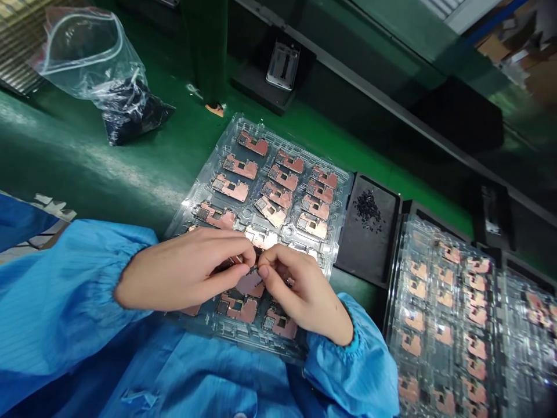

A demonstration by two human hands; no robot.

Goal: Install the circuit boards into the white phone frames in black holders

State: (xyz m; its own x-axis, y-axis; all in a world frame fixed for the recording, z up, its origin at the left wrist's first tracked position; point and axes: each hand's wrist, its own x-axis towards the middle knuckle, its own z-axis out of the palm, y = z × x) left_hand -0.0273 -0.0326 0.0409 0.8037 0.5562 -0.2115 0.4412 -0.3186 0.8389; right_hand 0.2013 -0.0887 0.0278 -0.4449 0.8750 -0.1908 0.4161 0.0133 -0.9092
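Observation:
My left hand [195,270] and my right hand [304,287] meet over a clear plastic tray [191,203] of copper-coloured circuit boards. A circuit board [250,284] shows between my fingertips, with its coppery face upward. The thumb and forefinger of my left hand pinch its upper edge. My right hand's thumb and forefinger are pressed together at the same edge; whatever is between them is hidden or too small to name. Other boards lie in rows in the tray, such as a board [237,307] just below my hands and a tilted board [270,211] above them.
Right of the tray is a black tray [365,249] with a pile of tiny black parts [369,209]. Further right stands another clear tray [395,302] of boards. A zip bag [130,104] of dark pieces lies upper left. A phone frame [284,65] rests on a black block.

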